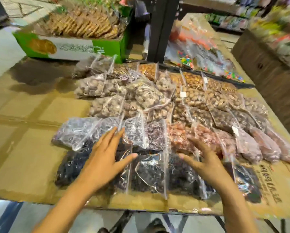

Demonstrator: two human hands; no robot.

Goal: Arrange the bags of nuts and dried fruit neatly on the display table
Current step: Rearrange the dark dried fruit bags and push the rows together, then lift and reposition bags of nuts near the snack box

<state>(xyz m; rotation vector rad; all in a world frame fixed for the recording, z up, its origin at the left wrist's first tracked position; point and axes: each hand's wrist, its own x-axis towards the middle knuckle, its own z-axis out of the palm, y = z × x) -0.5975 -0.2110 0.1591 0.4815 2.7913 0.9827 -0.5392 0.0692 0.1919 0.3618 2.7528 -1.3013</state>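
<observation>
Both of our hands are hovering over the near rows of bags, fingers spread wide and holding nothing: the left hand (pixel 105 158) is reaching across the dark dried-fruit bags (pixel 149 174) at the front edge, its fingertips over the row behind, while the right hand (pixel 206 158) is spreading above the reddish bags (pixel 179 137), thumb pointing inward. We cannot tell whether either palm is actually touching plastic. Around them, clear bags of nuts (pixel 188 98) are lying in overlapping rows on the cardboard-covered display table (pixel 31 132), with one crooked bag (pixel 146 93) sitting askew on top farther back. We are judging these pouches soft, slippery and shifting inside, so we are favouring flat palms on their sides or a pinch at the sealed strip.
</observation>
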